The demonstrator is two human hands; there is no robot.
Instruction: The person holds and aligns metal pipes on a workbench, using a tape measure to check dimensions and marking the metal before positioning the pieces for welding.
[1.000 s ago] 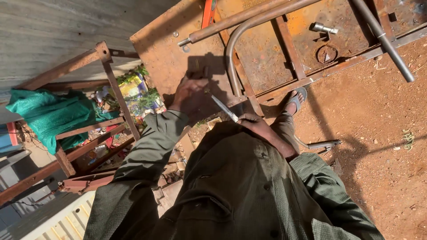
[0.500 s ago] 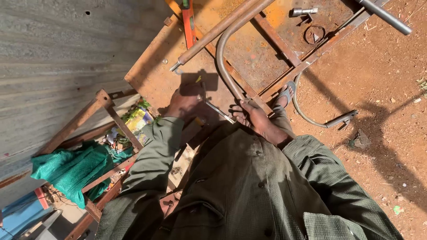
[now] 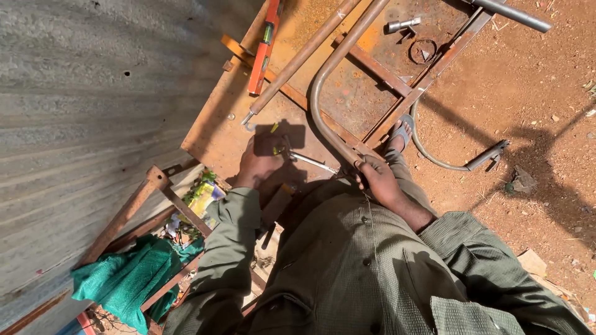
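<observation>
While the view was tilted, a corrugated metal wall (image 3: 81, 111) was seen filling the left side, w/ red dirt ground (image 3: 534, 105) on the right. Between them a rusty steel table (image 3: 217, 133) was laid out, approx. frame centre. A bent steel tube (image 3: 320, 80) was lying across it, next to a straight rusty pipe (image 3: 298, 59) and an orange spirit level (image 3: 262, 49). A green cloth (image 3: 121, 279) was draped over a rusty frame, bottom left. Right hand (image 3: 377, 180) was closed around the tube's lower end at the table edge. Left hand (image 3: 261, 162) was curled on a thin metal rod (image 3: 310, 162), pressed flat to the table just beside the tube. Exact finger grip on the rod couldn't be told, partly in shadow.
</observation>
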